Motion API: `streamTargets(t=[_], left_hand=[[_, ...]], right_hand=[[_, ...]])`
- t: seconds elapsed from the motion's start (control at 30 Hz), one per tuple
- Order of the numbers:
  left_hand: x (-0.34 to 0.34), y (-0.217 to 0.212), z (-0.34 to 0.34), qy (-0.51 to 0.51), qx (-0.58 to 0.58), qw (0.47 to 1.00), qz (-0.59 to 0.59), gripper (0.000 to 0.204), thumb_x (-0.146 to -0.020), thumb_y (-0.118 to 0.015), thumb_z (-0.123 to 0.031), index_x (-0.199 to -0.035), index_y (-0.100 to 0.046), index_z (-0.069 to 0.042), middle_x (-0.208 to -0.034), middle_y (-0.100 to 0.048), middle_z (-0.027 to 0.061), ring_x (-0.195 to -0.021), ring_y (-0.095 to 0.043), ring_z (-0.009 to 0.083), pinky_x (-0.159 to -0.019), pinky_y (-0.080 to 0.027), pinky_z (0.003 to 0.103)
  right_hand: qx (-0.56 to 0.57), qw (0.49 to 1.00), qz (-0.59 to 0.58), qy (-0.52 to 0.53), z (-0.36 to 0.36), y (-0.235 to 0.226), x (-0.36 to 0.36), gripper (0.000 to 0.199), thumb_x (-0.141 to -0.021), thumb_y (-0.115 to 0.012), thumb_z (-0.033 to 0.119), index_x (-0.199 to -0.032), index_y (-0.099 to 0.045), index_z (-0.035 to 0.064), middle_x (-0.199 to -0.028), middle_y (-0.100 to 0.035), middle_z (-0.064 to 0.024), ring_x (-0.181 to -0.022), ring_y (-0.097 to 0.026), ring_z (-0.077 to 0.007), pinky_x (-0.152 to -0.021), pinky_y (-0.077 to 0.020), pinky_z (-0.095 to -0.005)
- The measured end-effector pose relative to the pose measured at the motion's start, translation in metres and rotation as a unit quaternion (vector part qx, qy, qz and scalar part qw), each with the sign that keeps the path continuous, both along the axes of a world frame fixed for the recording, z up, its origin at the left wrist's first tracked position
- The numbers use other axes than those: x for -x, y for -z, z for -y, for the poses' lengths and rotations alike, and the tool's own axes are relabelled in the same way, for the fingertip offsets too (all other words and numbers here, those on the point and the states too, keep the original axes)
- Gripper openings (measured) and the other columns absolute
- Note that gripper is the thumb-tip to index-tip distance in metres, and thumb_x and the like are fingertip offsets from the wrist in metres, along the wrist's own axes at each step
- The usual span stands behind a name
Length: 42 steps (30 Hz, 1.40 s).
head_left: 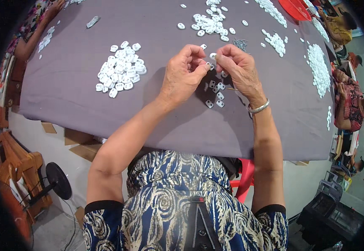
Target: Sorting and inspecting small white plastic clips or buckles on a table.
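Over the grey-covered table, my left hand (183,74) is closed in a pinch on a small white plastic piece with a dark hole (210,65). Facing it, my right hand (239,69) pinches a white oval plastic piece (213,55) between thumb and forefinger. The two pieces are almost touching; whether they join I cannot tell. Below my fingers lie several loose white pieces with dark holes (220,96). A thin tan sliver (232,88) shows beside my right palm. Past my right fingertips sits a small heap of thin grey metal bits (240,44), partly hidden.
A pile of white two-holed pieces (121,69) lies to the left, and white ovals (210,24) are heaped ahead. More white piles (318,69) and a red basin (295,9) stand right. Another person's arm (39,31) rests at the far left edge. A black fan (59,180) stands lower left.
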<state>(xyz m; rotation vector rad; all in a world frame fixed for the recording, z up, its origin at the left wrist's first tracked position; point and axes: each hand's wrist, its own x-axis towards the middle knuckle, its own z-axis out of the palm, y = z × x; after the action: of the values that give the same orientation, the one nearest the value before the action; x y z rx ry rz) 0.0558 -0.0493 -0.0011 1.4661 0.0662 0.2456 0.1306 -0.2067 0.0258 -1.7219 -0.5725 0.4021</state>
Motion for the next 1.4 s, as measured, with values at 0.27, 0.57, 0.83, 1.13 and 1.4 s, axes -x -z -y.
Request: streamTargets(t=[0.27, 0.57, 0.83, 1.13, 1.4], left_hand=[[-0.0006, 0.0003, 0.0009, 0.002, 0.01, 1.0, 0.002, 0.018, -0.083, -0.062, 0.0, -0.099, -0.054, -0.002, -0.079, -0.057, -0.0007, -0.071, -0.053, 0.0051, -0.065, -0.047, 0.022], [-0.0009, 0.0047, 0.0026, -0.015, 0.029, 0.999, 0.01, 0.016, -0.085, -0.061, 0.0, -0.1, -0.055, -0.001, -0.08, -0.057, -0.0003, -0.069, -0.054, 0.0044, -0.063, -0.049, 0.021], [-0.001, 0.0028, 0.0034, 0.031, 0.159, 0.987, -0.023, 0.015, -0.088, -0.055, 0.003, -0.103, -0.052, 0.001, -0.087, -0.059, 0.0054, -0.075, -0.062, 0.0101, -0.067, -0.055, 0.025], [0.0, -0.0011, 0.002, 0.051, 0.158, 0.986, -0.024, 0.013, -0.09, -0.053, 0.002, -0.103, -0.052, 0.002, -0.089, -0.06, 0.0058, -0.078, -0.063, 0.0104, -0.071, -0.056, 0.025], [0.0002, -0.0021, 0.0031, 0.037, 0.123, 0.991, -0.033, 0.008, -0.093, -0.054, -0.005, -0.099, -0.056, 0.001, -0.086, -0.061, 0.0037, -0.073, -0.063, 0.0098, -0.067, -0.056, 0.025]], right_hand=[[-0.001, 1.0, 0.009, -0.027, 0.0007, 0.0055, -0.0003, 0.013, -0.092, -0.059, 0.015, -0.089, -0.06, 0.0022, -0.075, -0.058, 0.0037, -0.066, -0.054, -0.0037, -0.058, -0.0425, -0.0196], [0.016, 1.0, 0.017, -0.018, -0.0054, 0.005, 0.0042, 0.011, -0.09, -0.057, 0.012, -0.087, -0.058, 0.0017, -0.073, -0.057, 0.0033, -0.064, -0.054, -0.0045, -0.058, -0.0435, -0.0212], [0.046, 0.998, 0.034, -0.017, -0.0064, 0.0071, 0.0053, 0.013, -0.093, -0.058, 0.015, -0.089, -0.06, 0.0022, -0.075, -0.057, 0.0046, -0.066, -0.051, -0.0025, -0.06, -0.042, -0.0192], [0.032, 0.999, 0.012, -0.005, -0.0062, 0.0042, 0.0054, 0.015, -0.088, -0.058, 0.014, -0.084, -0.059, 0.0003, -0.067, -0.056, 0.0015, -0.061, -0.052, -0.0054, -0.057, -0.0439, -0.0229], [0.077, 0.995, 0.06, -0.017, -0.0045, 0.0033, 0.0053, 0.016, -0.089, -0.058, 0.016, -0.086, -0.061, 0.0005, -0.065, -0.058, -0.0004, -0.06, -0.054, -0.0066, -0.055, -0.0437, -0.0241]])
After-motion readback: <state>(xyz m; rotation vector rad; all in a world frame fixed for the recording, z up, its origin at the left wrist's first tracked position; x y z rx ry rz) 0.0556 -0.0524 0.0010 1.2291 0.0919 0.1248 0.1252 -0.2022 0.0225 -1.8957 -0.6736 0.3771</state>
